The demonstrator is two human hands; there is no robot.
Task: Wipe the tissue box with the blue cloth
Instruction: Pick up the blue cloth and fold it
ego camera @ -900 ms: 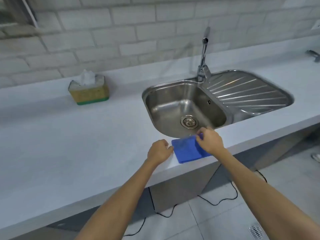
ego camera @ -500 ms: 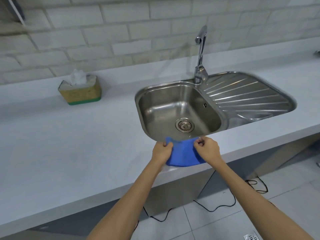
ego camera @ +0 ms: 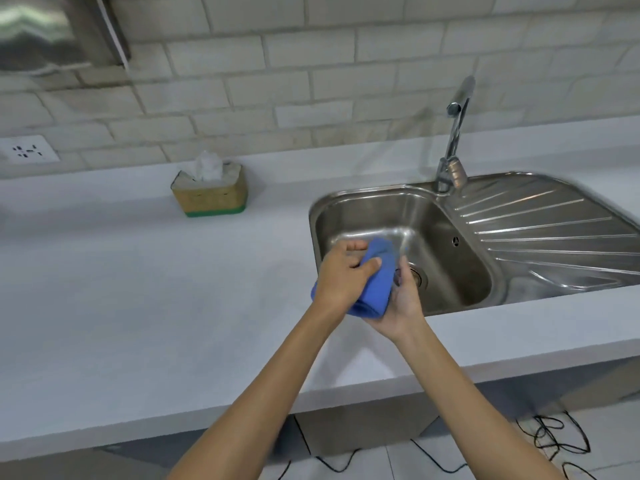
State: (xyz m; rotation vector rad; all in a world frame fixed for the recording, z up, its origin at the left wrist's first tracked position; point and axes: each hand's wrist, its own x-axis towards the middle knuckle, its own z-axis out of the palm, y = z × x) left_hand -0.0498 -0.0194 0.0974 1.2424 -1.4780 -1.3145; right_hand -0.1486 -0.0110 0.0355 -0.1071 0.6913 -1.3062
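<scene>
The blue cloth (ego camera: 379,278) is bunched up between both hands, lifted above the counter at the left rim of the sink. My left hand (ego camera: 341,271) grips it from the left with the thumb on top. My right hand (ego camera: 401,299) cups it from below and the right. The tissue box (ego camera: 211,195), tan with a green base and a white tissue sticking out of its top, stands on the white counter (ego camera: 138,289) near the wall, well to the far left of the hands.
A steel sink (ego camera: 460,271) with a ribbed drainboard (ego camera: 554,237) lies to the right, with a tall tap (ego camera: 453,140) behind it. A wall socket (ego camera: 27,149) is at far left. Black cables (ego camera: 554,438) trail on the floor below the counter.
The cloth lay flat at the counter's front edge; both hands have picked it up, bunched it, and raised it by the sink. The view has shifted, so the tissue box appears nearer the centre.
</scene>
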